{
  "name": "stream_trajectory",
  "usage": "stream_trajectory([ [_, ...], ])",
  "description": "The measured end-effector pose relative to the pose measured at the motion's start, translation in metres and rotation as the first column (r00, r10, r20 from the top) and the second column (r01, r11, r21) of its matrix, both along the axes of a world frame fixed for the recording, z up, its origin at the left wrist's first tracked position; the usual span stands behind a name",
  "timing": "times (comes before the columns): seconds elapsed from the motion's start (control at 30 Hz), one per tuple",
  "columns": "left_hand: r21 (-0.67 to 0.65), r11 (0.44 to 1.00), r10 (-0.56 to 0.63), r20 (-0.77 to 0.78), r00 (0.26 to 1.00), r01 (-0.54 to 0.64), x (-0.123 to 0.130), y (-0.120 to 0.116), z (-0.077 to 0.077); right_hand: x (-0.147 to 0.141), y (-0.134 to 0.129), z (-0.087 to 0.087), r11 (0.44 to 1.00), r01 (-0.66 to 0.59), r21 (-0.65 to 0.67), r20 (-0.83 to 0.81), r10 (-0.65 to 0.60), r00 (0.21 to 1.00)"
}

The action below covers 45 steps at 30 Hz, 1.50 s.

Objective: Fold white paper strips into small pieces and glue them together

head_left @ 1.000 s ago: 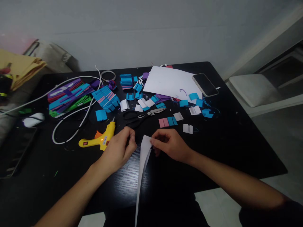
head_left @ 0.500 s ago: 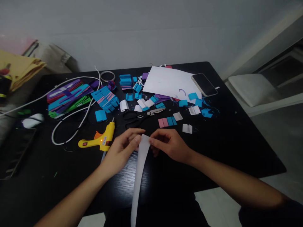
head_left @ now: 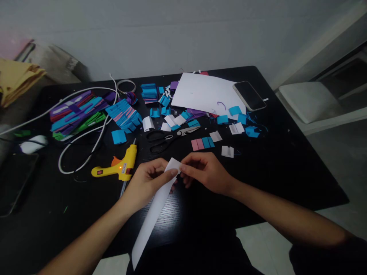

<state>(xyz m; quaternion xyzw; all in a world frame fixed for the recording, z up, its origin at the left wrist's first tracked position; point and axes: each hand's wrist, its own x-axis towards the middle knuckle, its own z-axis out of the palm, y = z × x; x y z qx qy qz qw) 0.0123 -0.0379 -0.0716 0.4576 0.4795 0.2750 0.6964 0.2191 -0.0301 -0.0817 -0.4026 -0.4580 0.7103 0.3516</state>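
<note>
A long white paper strip (head_left: 155, 212) slants from between my hands down toward my lap, past the table's front edge. My left hand (head_left: 147, 181) pinches it near its upper end, thumb on top and fingers beneath. At the strip's upper right corner, my right hand (head_left: 205, 172) grips the edge between thumb and forefinger; its other fingers are curled and partly hidden. Just beyond the hands lie black-handled scissors (head_left: 163, 140). A yellow glue gun (head_left: 123, 166) with a lit orange light rests left of my left hand. Small folded pink pieces (head_left: 197, 144) and blue pieces (head_left: 208, 142) lie ahead.
A white sheet (head_left: 203, 91) and a phone (head_left: 249, 95) lie at the back right. Bundled coloured strips (head_left: 77, 112) and a looping white cable (head_left: 64, 151) occupy the left. Folded white pieces (head_left: 228, 151) and blue scraps (head_left: 252, 131) are scattered on the black table (head_left: 286, 172).
The strip's lower end has swung to the left, so it now slants. My left thumb has moved right, onto the strip near its top. The right hand keeps its pinch at the corner.
</note>
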Motion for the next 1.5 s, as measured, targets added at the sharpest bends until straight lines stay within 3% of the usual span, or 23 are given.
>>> stream_trajectory([
  [0.33,-0.029,0.999,-0.04,-0.014,0.999,0.04,-0.0026,0.0005,-0.0001,-0.0001,0.0009,0.0029,1.0,0.001,-0.004,0.02,-0.001,1.0],
  [0.73,0.119,0.992,-0.03,-0.07,0.997,0.039,-0.0015,0.0008,0.0022,-0.0013,0.0016,-0.0003,0.998,-0.001,-0.065,0.031,0.003,1.0],
  [0.93,0.124,0.991,-0.032,-0.077,0.997,0.041,-0.0011,0.0015,0.0029,-0.0015,0.0006,-0.0023,0.997,0.019,-0.07,0.011,-0.018,1.0],
  [1.5,-0.045,0.999,0.027,-0.031,0.999,-0.029,-0.0023,0.0019,0.0044,-0.0007,0.0007,0.0034,0.999,0.003,-0.047,0.041,-0.002,0.999],
])
